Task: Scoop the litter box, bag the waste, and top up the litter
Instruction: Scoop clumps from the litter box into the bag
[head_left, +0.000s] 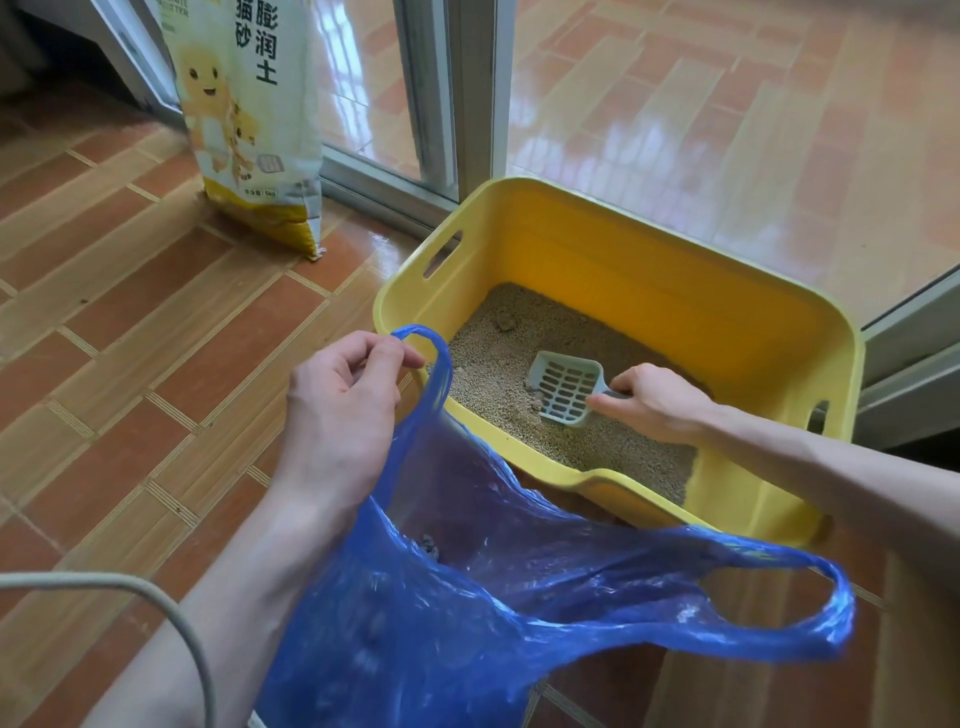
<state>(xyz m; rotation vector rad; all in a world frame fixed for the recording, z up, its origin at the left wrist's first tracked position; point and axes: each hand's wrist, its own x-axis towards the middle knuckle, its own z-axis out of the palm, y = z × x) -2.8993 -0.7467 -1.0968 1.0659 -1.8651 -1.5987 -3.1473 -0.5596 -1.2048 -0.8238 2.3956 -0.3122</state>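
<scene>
Head view: litter sack (249, 124) stands left of litter box (675, 291).

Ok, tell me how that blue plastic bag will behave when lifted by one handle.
The blue bag looks thin and crinkled, so probably floppy. With only the left hand pinching one handle, its mouth likely sags. It seems nearly empty, so probably light.

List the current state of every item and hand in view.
Left hand: pinching blue bag's handle.
Blue bag: held open, clumps inside.
Right hand: gripping scoop.
Scoop: resting in litter.
Litter box: partly filled, clumps remaining.
Litter sack: upright on floor.
</scene>
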